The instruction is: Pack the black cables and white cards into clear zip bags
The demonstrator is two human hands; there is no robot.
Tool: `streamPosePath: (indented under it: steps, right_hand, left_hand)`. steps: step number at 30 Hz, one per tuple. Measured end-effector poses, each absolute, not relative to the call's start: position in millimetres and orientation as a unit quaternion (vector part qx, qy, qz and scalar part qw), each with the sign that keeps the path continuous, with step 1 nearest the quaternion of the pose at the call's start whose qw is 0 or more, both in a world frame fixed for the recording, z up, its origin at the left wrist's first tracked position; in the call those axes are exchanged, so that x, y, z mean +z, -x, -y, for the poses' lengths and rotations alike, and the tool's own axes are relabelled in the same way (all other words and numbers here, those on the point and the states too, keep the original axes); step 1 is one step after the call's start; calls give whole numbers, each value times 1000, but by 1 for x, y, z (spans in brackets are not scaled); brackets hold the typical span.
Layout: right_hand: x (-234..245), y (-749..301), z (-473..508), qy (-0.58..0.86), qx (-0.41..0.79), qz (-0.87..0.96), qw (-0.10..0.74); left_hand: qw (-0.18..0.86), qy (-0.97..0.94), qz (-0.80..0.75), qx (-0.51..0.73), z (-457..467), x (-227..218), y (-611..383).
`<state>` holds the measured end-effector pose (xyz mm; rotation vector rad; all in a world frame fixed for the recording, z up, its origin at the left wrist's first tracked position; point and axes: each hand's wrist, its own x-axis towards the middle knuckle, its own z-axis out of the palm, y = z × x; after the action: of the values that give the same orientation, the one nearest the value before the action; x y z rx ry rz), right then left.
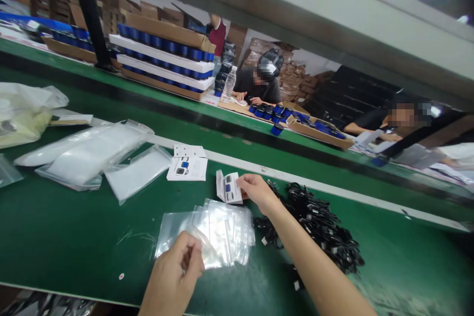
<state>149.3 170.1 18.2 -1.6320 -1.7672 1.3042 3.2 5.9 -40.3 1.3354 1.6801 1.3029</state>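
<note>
My right hand (256,192) pinches the right edge of a small folded instruction leaflet (232,190), which stands partly fanned on the green bench. Pictures of a device are printed on its face. My left hand (179,266) is closed at the near left side of a spread of clear zip bags (218,229), with a bag's edge at its fingertips. The fingertips are partly hidden. Just right of the bags, under and beside my right forearm, lies a heap of black cables (314,222). Flat printed leaflets (188,168) rest to the left of the held one.
Packs of white bags (92,153) and a yellowish plastic bag (25,113) lie on the left. A pale strip (281,173) crosses the bench. Beyond it are stacked trays of blue items (166,59), a water bottle (229,83) and co-workers. An overhead beam (333,24) spans above.
</note>
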Motion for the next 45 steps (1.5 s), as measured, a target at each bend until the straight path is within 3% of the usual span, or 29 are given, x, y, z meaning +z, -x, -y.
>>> streamPosePath:
  steps: [3, 6, 11, 17, 20, 24, 27, 33, 37, 41, 45]
  right_hand:
    - [30, -164, -130, 566, 392, 678, 257]
    - [36, -171, -79, 513, 322, 754, 256]
    - [19, -155, -32, 381, 247, 860, 235]
    - [-21, -127, -10, 439, 255, 732, 455]
    - [-45, -115, 10, 478, 377, 604, 514]
    - [-61, -110, 17, 459, 540, 551, 442]
    - [-52, -122, 4, 470, 440, 638, 423]
    - [-32, -151, -12, 378, 129, 775, 490]
    - [-34, -149, -14, 369, 26, 813, 449]
    - [-30, -147, -16, 435, -14, 815, 382]
    - [-14, -156, -19, 467, 101, 829, 289]
  left_hand:
    - [380, -421, -636, 524, -9, -34, 0]
    - [396, -362, -641, 548, -14, -25, 4]
    - [319, -388, -659, 560, -19, -14, -2]
    - [209, -413, -682, 566, -19, -11, -5]
    - [177, -417, -691, 563, -21, -10, -2]
    - [151, -443, -691, 551, -23, -12, -2]
    - [145, -481, -685, 527, -22, -13, -1]
    - [87, -564, -682, 458, -15, -10, -1]
    - [9, -615, -665, 424, -11, -8, -7]
    - [-66, -666, -635, 386, -8, -14, -14]
    - [-56, -730, -585, 348, -3, -21, -23]
